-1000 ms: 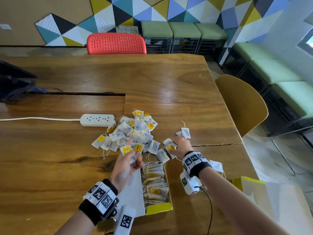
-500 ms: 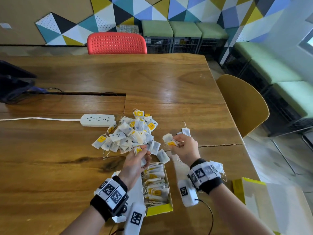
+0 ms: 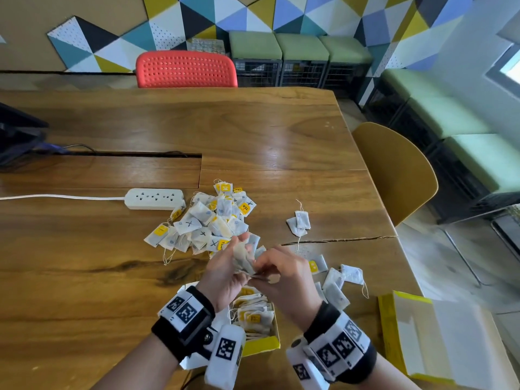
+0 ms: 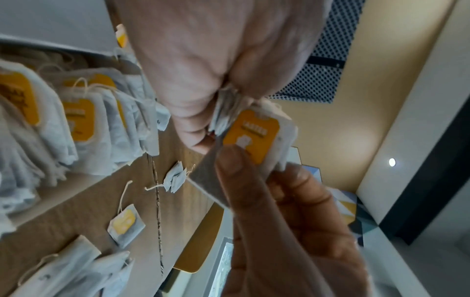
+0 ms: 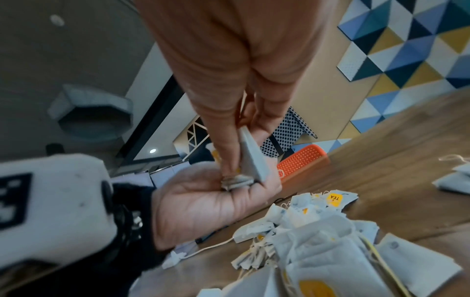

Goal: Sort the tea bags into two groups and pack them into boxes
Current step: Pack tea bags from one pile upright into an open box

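Note:
A loose pile of tea bags (image 3: 208,220), some with yellow tags, lies mid-table. Near the table's front edge, an open yellow box (image 3: 261,346) holds several yellow-tagged bags. My left hand (image 3: 228,266) and right hand (image 3: 278,268) meet just above the box's far end. The left hand grips a small stack of tea bags (image 5: 236,182) between thumb and fingers. The right hand's thumb and fingers pinch a yellow-tagged tea bag (image 4: 250,136) against that stack. Two plain bags (image 3: 299,222) lie apart to the right.
A second yellow box (image 3: 388,327) lies open at the right front corner, with several loose bags (image 3: 337,288) beside it. A white power strip (image 3: 153,199) and its cable sit left of the pile. A mustard chair (image 3: 394,170) stands at the right table edge.
Both hands drew back from the pile and came together above the box. The right hand carried its tea bag over to the stack in the left hand.

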Demonstrator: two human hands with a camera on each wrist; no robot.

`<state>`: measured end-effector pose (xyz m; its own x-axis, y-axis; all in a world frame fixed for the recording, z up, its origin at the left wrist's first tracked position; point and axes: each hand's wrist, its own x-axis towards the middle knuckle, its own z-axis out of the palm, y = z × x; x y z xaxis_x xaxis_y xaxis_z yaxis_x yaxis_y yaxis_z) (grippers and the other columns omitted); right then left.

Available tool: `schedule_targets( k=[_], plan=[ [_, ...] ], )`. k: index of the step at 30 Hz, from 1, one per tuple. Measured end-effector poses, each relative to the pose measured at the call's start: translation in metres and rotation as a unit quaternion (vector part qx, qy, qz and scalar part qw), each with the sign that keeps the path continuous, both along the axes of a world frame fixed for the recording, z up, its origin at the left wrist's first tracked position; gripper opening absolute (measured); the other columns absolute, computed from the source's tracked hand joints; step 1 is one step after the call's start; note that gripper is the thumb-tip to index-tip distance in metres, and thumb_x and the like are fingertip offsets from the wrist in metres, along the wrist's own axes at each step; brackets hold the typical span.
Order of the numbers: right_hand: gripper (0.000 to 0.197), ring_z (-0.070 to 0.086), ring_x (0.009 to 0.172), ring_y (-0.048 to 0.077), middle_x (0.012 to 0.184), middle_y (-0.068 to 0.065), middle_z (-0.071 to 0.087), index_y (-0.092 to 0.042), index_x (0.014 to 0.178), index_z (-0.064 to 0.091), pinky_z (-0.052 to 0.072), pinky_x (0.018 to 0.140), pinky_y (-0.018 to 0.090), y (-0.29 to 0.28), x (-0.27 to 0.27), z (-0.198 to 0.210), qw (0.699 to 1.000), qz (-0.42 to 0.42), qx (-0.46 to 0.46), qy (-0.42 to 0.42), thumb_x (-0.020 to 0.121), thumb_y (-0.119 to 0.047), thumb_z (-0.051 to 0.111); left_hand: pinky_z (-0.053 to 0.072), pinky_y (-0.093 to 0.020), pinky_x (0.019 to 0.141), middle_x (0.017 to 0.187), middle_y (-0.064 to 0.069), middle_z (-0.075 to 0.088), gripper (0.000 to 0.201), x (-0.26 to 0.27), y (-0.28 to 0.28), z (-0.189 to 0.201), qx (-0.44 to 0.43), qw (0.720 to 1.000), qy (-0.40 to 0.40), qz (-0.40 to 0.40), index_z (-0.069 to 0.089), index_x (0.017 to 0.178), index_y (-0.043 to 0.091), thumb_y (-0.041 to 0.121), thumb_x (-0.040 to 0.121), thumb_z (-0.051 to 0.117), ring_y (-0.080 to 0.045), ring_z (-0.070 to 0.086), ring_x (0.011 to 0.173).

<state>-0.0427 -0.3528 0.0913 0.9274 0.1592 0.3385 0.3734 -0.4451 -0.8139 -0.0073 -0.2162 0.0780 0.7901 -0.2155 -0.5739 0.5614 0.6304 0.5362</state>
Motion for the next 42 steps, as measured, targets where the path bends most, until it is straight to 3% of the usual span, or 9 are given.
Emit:
schedule_targets(
  k=[2,5,10,15,18,22,31,36,42],
  plan=[
    [0.023,0.058,0.063,0.004,0.072,0.000,0.062,-0.006,0.074,0.065,0.049,0.059,0.015,-0.003,-0.002,0.006,0.999,0.010,0.031,0.042,0.064,-0.012,0.084,0.047,-0.020,0.043,0.074,-0.002,0.062,0.037,0.000,0.000,0.001,-0.006,1.000,0.012,0.006,0.052,0.123,0.010,0.036,0.103,0.036,-0.010,0.060,0.049],
    [0.018,0.056,0.063,-0.001,0.072,-0.003,0.062,-0.007,0.073,0.067,0.044,0.061,0.008,-0.002,0.001,0.007,1.000,0.014,0.005,0.025,0.065,-0.003,0.083,0.050,-0.022,0.046,0.069,-0.002,0.061,0.046,0.002,0.000,-0.002,-0.030,0.999,0.027,0.011,0.052,0.125,0.010,0.045,0.099,0.038,-0.009,0.059,0.053],
    [0.015,0.054,0.068,0.001,0.076,0.000,0.062,-0.007,0.072,0.068,0.042,0.065,0.008,0.001,0.008,0.000,0.998,0.013,-0.053,-0.039,0.069,0.007,0.074,0.045,-0.036,0.087,0.079,-0.001,0.069,0.044,0.000,-0.002,0.001,0.013,1.000,0.014,0.003,0.060,0.112,0.015,0.051,0.095,0.041,-0.014,0.062,0.082],
    [0.014,0.055,0.066,0.007,0.079,0.002,0.062,-0.008,0.077,0.069,0.044,0.063,0.012,0.004,0.004,0.006,0.995,0.077,-0.068,-0.016,0.071,0.000,0.078,0.040,-0.031,0.060,0.073,0.001,0.043,0.027,-0.001,0.007,0.002,0.018,0.999,-0.017,-0.033,0.054,0.090,0.019,0.037,0.081,0.071,-0.011,0.043,0.063],
    [0.017,0.058,0.060,0.007,0.074,0.003,0.066,-0.011,0.075,0.070,0.048,0.061,0.017,0.001,0.002,0.019,0.994,0.043,0.035,0.096,0.069,-0.018,0.084,0.048,-0.024,0.053,0.074,0.001,0.047,0.009,0.002,0.011,0.006,-0.005,1.000,0.019,-0.008,0.053,0.104,0.015,0.020,0.097,0.055,-0.008,0.042,0.056],
    [0.016,0.064,0.058,0.020,0.067,0.010,0.070,-0.011,0.072,0.067,0.053,0.058,0.033,-0.002,0.012,0.027,0.972,-0.030,0.155,0.176,0.070,-0.009,0.083,0.047,-0.042,0.096,0.114,-0.009,0.064,0.027,-0.003,0.014,0.008,0.029,0.999,-0.014,-0.011,0.059,0.121,0.015,0.025,0.101,0.045,-0.021,0.060,0.097],
    [0.016,0.063,0.063,0.017,0.071,0.009,0.071,-0.012,0.070,0.067,0.054,0.063,0.031,0.008,0.022,0.018,0.943,-0.137,0.206,0.223,0.071,-0.008,0.083,0.056,-0.035,0.081,0.121,-0.021,0.063,0.056,-0.010,0.000,0.007,0.010,0.999,-0.038,0.025,0.053,0.130,0.004,0.043,0.089,0.050,-0.030,0.063,0.110],
    [0.012,0.066,0.066,0.020,0.070,0.005,0.071,-0.018,0.071,0.068,0.057,0.067,0.041,0.016,0.019,0.007,0.951,-0.122,0.155,0.239,0.077,-0.018,0.078,0.055,-0.032,0.082,0.114,-0.018,0.065,0.040,-0.010,-0.004,0.004,-0.003,0.998,-0.058,0.039,0.056,0.122,0.000,0.027,0.094,0.050,-0.023,0.066,0.105],
    [0.008,0.067,0.078,0.025,0.083,0.005,0.071,-0.015,0.089,0.064,0.058,0.074,0.040,-0.006,0.044,-0.007,0.942,-0.171,0.129,0.260,0.083,-0.014,0.070,0.058,-0.035,0.073,0.090,-0.012,0.068,0.028,-0.001,0.016,-0.002,-0.005,0.992,0.048,0.115,0.057,0.101,0.006,0.029,0.102,0.041,-0.019,0.068,0.074]
  ],
)
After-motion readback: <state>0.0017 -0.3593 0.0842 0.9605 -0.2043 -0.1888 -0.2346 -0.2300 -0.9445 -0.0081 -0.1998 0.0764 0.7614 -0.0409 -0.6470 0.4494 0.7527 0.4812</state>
